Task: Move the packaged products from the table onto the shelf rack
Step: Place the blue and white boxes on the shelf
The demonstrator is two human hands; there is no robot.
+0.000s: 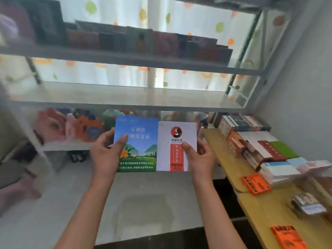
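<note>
The left hand [106, 151] pinches the left edge of a flat blue and green printed packet [137, 142], thumb across its front and fingers curled behind it. The right hand [199, 157] pinches a flat white packet with a red round logo and a red vertical label [177, 146] in the same way, thumb on the front near the label, fingers hidden behind the right edge. The two packets are held upright, side by side, their inner edges touching or slightly overlapping; which one is in front I cannot tell. They hang in the air in front of the grey metal shelf rack [125, 103], just below the front edge of its bare middle board. The board above it carries a blurred row of dark upright boxes [143, 42]. Behind the packets, a lower level holds soft pink and orange bags [71, 126]. To the right, well apart from the hands, a yellow wooden table [224, 159] bears stacked boxes, white packs and orange flat packets [256, 183]. Below the forearms lies open grey floor.
</note>
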